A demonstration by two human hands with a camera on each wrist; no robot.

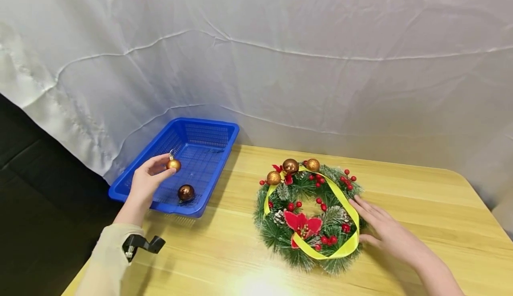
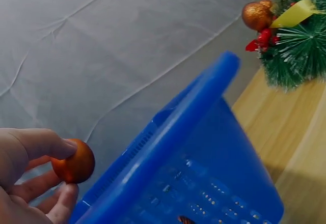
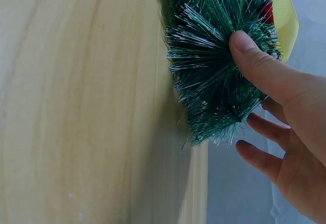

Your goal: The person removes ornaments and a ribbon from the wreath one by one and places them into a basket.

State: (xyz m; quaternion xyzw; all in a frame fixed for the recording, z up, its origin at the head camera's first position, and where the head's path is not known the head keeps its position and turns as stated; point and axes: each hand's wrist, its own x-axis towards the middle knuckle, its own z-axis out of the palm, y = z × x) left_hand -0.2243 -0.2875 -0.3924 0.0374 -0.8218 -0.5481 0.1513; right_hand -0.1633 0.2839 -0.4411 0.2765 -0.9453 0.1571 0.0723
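My left hand (image 1: 145,181) pinches a gold bauble (image 1: 174,164) between thumb and fingers, above the left side of a blue plastic basket (image 1: 230,153). In the left wrist view the same bauble (image 2: 74,161) looks copper-orange. A shiny brown bauble (image 1: 186,192) lies in the basket's near end. To the right, a green wreath (image 1: 294,256) lies on the table with a yellow ribbon (image 1: 340,253), a red flower, berries and several baubles on it. My right hand (image 1: 386,231) touches the wreath's right edge with fingers loosely extended; its thumb rests against the needles (image 3: 204,56).
A light wooden table (image 1: 236,242) carries the basket and the wreath. Behind it hangs a pale grey cloth (image 1: 280,87). Dark material (image 1: 32,198) shows at the far left. A black mount (image 1: 142,245) sits on my left wrist.
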